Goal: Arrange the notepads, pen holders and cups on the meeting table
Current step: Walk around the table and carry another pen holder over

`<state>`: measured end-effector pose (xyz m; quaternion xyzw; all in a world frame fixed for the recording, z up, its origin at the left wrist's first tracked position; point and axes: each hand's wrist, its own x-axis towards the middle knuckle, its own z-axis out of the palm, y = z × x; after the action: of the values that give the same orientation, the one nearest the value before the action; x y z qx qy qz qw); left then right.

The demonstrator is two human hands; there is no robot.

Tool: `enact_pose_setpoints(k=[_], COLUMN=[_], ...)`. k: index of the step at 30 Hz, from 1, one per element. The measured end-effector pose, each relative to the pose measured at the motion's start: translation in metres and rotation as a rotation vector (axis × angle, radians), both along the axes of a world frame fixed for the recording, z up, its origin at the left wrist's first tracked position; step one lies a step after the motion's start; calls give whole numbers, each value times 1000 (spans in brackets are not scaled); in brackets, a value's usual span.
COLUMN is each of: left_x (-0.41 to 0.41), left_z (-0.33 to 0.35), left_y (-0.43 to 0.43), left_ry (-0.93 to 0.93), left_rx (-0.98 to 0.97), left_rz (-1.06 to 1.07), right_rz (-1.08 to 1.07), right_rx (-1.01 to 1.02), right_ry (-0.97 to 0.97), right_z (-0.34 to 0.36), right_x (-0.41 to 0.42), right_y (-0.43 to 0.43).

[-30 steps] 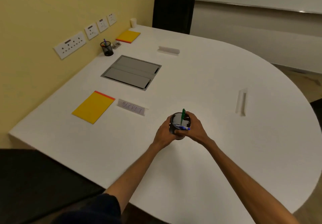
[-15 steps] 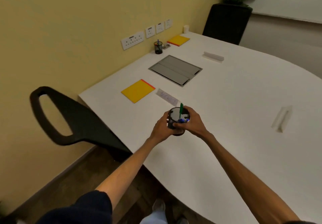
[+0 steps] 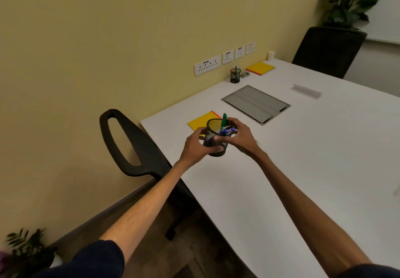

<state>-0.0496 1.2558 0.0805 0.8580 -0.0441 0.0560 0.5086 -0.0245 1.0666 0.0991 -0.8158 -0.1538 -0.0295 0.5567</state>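
At the left corner of the white desk [image 3: 303,169], beside a black chair [image 3: 134,148] and overlapping a yellow notepad [image 3: 199,122] in view: black mesh pen holder [image 3: 216,141], clasped round its wall by the left hand [image 3: 194,148] and at its rim by the right hand [image 3: 242,139]. Inside, a green pen [image 3: 224,118] and blue pens [image 3: 227,131]. Wall-socket markings too small to read.

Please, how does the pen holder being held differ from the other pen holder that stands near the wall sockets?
The held pen holder is in the person's grip, close to the camera. The far pen holder stands untouched on the table by the wall. The held pen holder carries a green pen and blue pens, while the far pen holder shows a blue pen. Both are black mesh cups.
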Motion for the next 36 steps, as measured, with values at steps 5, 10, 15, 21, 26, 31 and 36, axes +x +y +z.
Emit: enact_pose_setpoints(k=[5, 10, 15, 21, 26, 31, 36], left_x=[12, 21, 23, 21, 31, 65, 137], left_z=[30, 49, 54, 45, 32, 22, 25], left_y=[56, 125, 195, 268, 315, 354, 379], left_ry=[-80, -155, -224, -239, -236, -230, -141], left_rx=[7, 37, 81, 115, 142, 117, 110], left_rz=[30, 59, 64, 81, 116, 183, 86], right_rz=[5, 1, 2, 9, 45, 20, -63], right_rx=[1, 0, 46, 109, 94, 124, 187], right_ry=[-33, -118, -150, -130, -90, -78, -66], right_z=[29, 52, 56, 45, 35, 24, 8], right_x=[20, 29, 31, 30, 48, 91, 151], right_y=[53, 119, 188, 264, 309, 347, 374])
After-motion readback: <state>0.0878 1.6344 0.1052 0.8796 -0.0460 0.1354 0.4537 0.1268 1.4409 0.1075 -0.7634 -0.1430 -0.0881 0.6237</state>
